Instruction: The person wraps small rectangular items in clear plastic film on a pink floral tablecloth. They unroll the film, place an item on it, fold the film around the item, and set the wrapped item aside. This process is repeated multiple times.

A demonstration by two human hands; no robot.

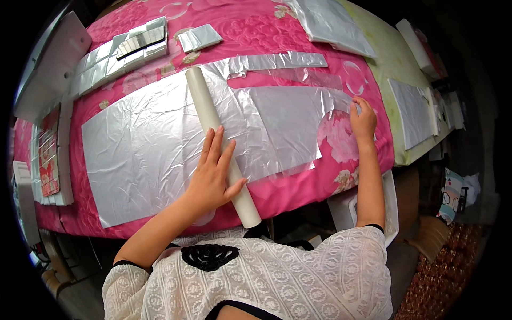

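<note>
A thin silvery plastic bag (144, 138) with strap-like handles at its right end lies spread over the pink cloth. Across its middle rests a long pale tube (201, 98), slanting from the far side down to the table's near edge. My left hand (216, 173) presses on the tube's near half with its fingers spread, not wrapped around it. At the bag's right end, my right hand (364, 121) has thumb and fingers pinched together on the tip of a handle strip. What exactly lies between those fingertips is partly hidden.
Folded silvery bags (98, 66) line the far left, with a black phone (141, 42) on them. A small folded packet (200, 37) lies nearby. Larger stacks sit at the far right (333, 26) and on green cloth (410, 114). A white box (50, 66) stands left.
</note>
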